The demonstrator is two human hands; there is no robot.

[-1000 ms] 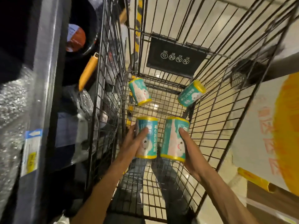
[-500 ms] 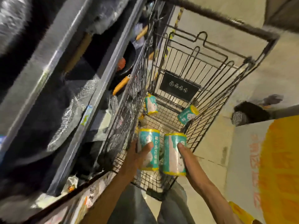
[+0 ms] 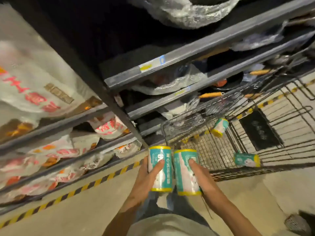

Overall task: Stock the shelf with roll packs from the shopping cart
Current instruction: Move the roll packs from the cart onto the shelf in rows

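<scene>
My left hand (image 3: 146,178) grips a teal and white roll pack with yellow ends (image 3: 162,160), held upright. My right hand (image 3: 202,178) grips a second roll pack (image 3: 184,169) of the same kind, right beside the first. Both packs are held above the floor, in front of the lowest shelves (image 3: 95,150) and left of the wire shopping cart (image 3: 219,150). Two more roll packs lie inside the cart, one (image 3: 219,127) near its far side and one (image 3: 247,160) near its right side.
The dark metal shelf unit fills the upper left, its lower levels packed with white and red plastic bags (image 3: 56,152). Upper levels hold pans with orange handles (image 3: 211,95) and bubble wrap. A yellow and black stripe (image 3: 95,182) runs along the floor by the shelf base.
Both hands have lifted the two roll packs out of the cart and carried them left toward the shelf. The view has swung left, so the cart now lies to the right.
</scene>
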